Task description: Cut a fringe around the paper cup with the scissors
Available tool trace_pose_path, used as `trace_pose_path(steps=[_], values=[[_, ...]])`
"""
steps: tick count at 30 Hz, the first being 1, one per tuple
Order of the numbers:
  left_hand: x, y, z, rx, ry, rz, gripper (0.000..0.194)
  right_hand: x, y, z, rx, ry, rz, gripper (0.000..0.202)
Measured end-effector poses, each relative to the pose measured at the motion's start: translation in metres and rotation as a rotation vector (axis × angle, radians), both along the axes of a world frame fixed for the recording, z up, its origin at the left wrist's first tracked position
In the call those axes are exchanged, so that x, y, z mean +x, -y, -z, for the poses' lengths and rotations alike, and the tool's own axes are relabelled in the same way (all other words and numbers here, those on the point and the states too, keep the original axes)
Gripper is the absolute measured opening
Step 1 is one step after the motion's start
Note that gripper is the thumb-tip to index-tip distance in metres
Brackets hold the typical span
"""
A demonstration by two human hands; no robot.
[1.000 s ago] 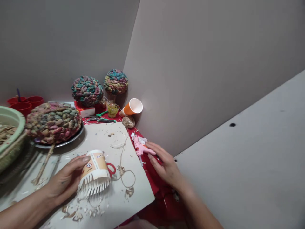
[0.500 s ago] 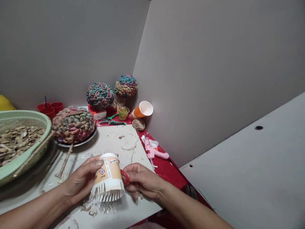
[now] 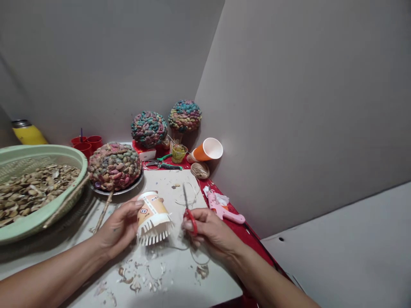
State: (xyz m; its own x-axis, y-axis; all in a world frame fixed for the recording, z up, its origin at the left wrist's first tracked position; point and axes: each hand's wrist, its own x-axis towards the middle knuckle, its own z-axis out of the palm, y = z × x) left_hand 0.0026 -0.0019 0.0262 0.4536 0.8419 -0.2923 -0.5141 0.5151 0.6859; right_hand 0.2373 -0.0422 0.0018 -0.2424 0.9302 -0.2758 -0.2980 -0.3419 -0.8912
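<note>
My left hand (image 3: 123, 224) is closed around a paper cup (image 3: 153, 209) printed in pale orange and white. Its lower rim is cut into a fringe of narrow strips and hangs over the white board. In my right hand (image 3: 208, 229) is a pair of scissors (image 3: 189, 218) with red handles, blades pointing up and away, apart from the cup. Below both hands, paper scraps and bits of shell (image 3: 135, 280) lie scattered on the board (image 3: 180, 291).
A green basket of shells (image 3: 81, 160) stands at left, beside a nutshell-covered ball (image 3: 115, 167) on a metal dish. Behind are two colourful balls (image 3: 149, 129), pliers (image 3: 167, 164), an orange cup (image 3: 201, 152) and twine (image 3: 200, 170). A pink glue gun (image 3: 221, 208) lies at right near the wall.
The scissors have come away from the cup to the right and their blades now show. The cup is tilted more, its fringe swung rightward. The whole view has shifted somewhat left.
</note>
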Motion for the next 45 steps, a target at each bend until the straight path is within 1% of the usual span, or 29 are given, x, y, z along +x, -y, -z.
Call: trace_pose_path(steps=[1,3,5,7,9,12,13,16,19,20,23,26,29,32,34,36,39,41,43,45], values=[[0.000,-0.002,0.003,0.002,-0.016,-0.026,0.034,0.002,0.001,-0.005,0.040,0.006,0.026,0.038],[0.000,-0.007,0.011,0.009,-0.049,-0.055,0.032,0.002,0.002,-0.016,0.103,0.035,0.026,0.040],[-0.001,-0.011,0.017,0.017,-0.077,-0.067,0.032,-0.006,0.003,-0.025,0.179,0.046,0.077,0.038],[-0.001,-0.013,0.021,0.032,-0.101,-0.075,0.033,-0.019,0.002,-0.028,0.198,0.042,0.042,0.039],[-0.001,-0.015,0.021,0.053,-0.121,-0.083,0.035,-0.033,0.000,-0.026,0.201,0.047,0.028,0.043],[0.001,-0.017,0.022,0.060,-0.174,-0.103,0.039,-0.043,-0.005,-0.014,0.170,0.115,-0.018,0.049],[0.002,-0.017,0.022,0.055,-0.194,-0.107,0.040,-0.044,-0.006,-0.010,0.160,0.148,-0.047,0.051],[0.005,-0.015,0.024,0.030,-0.203,-0.122,0.041,-0.038,-0.005,-0.003,0.139,0.199,-0.058,0.055],[0.009,-0.012,0.025,-0.003,-0.178,-0.135,0.042,-0.033,-0.003,-0.002,0.140,0.193,-0.033,0.060],[0.010,-0.011,0.025,-0.023,-0.178,-0.138,0.041,-0.032,-0.003,-0.002,0.136,0.198,-0.066,0.063],[0.011,-0.010,0.024,-0.054,-0.168,-0.164,0.040,-0.032,-0.004,-0.002,0.156,0.213,-0.069,0.069],[0.011,-0.010,0.024,-0.119,-0.178,-0.165,0.042,-0.033,-0.006,0.000,0.131,0.216,-0.109,0.070],[0.011,-0.011,0.025,-0.175,-0.170,-0.139,0.045,-0.033,-0.007,0.002,0.153,0.254,-0.152,0.069],[0.010,-0.011,0.025,-0.175,-0.157,-0.143,0.048,-0.032,-0.004,0.004,0.166,0.256,-0.180,0.066],[0.009,-0.011,0.024,-0.162,-0.152,-0.147,0.052,-0.030,-0.001,0.005,0.158,0.259,-0.216,0.061],[0.008,-0.011,0.024,-0.148,-0.137,-0.153,0.053,-0.028,0.002,0.005,0.185,0.284,-0.260,0.054],[0.007,-0.012,0.025,-0.141,-0.108,-0.174,0.049,-0.023,0.004,0.000,0.288,0.301,-0.317,0.046],[0.007,-0.013,0.025,-0.140,-0.104,-0.196,0.046,-0.020,0.004,-0.003,0.350,0.286,-0.321,0.046],[0.007,-0.015,0.024,-0.129,-0.112,-0.232,0.041,-0.017,0.003,-0.005,0.356,0.260,-0.322,0.045],[0.007,-0.016,0.021,-0.121,-0.118,-0.263,0.036,-0.016,0.002,-0.005,0.315,0.235,-0.339,0.042]])
